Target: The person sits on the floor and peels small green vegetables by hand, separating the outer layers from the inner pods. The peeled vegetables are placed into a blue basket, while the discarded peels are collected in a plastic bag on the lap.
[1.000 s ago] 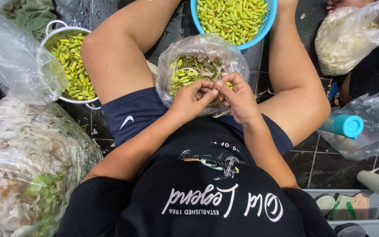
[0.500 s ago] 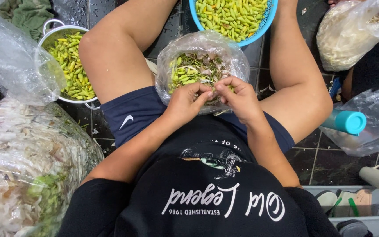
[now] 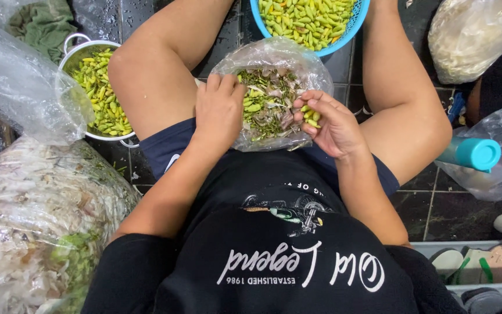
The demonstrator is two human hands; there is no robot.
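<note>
Now both hands work one scrap bag (image 3: pixel 274 58): right (image 3: pixel 333 123) pinches chillies (image 3: pixel 309 116), left (image 3: pixel 219 110) unclear.

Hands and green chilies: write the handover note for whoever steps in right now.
Left hand: reaching into the clear bag of stems and scraps in the lap.
Right hand: holds a few green chilies at the bag's edge.
Blue basket ahead and metal colander on the left both hold green chilies.
Done: a pile of stems in the bag.
Left: cannot tell how many remain unstemmed.
</note>
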